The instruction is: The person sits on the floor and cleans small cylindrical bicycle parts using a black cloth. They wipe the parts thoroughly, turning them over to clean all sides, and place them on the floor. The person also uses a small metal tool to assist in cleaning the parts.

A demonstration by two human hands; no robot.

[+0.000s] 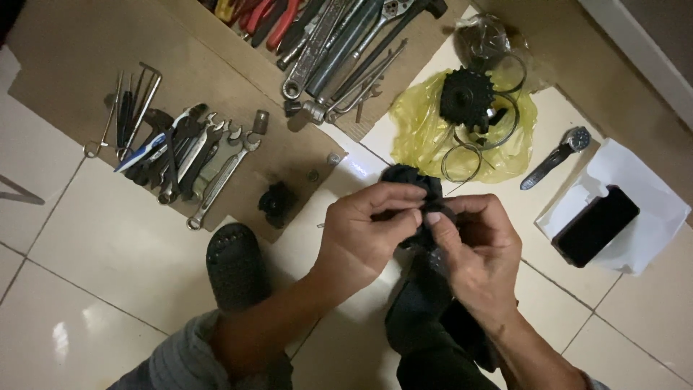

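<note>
Left hand [372,227] and right hand [473,249] raised together at centre, near side of scene, above pale floor tiles [108,238]. Both closed on 1 dark cloth [415,177], bunched between the fingertips; thumb of right hand pressed against fingers of left. Lower part of cloth hanging down between the wrists. What lies inside the cloth: cannot tell.

Far right of hands: yellow plastic bag [422,133] flat on floor, bearing black toothed sprocket [466,96] and several thin metal rings [462,162]. Further right: wristwatch [559,155], then dark phone [596,225] resting on white paper [650,217].

Far left: sheet of cardboard [65,65] carrying row of spanners [209,162], with 1 small black part [276,202] at its near edge. At far centre, 2nd pile of larger wrenches and red-handled pliers [278,18]. Black sandal [234,263] just left of left forearm.
</note>
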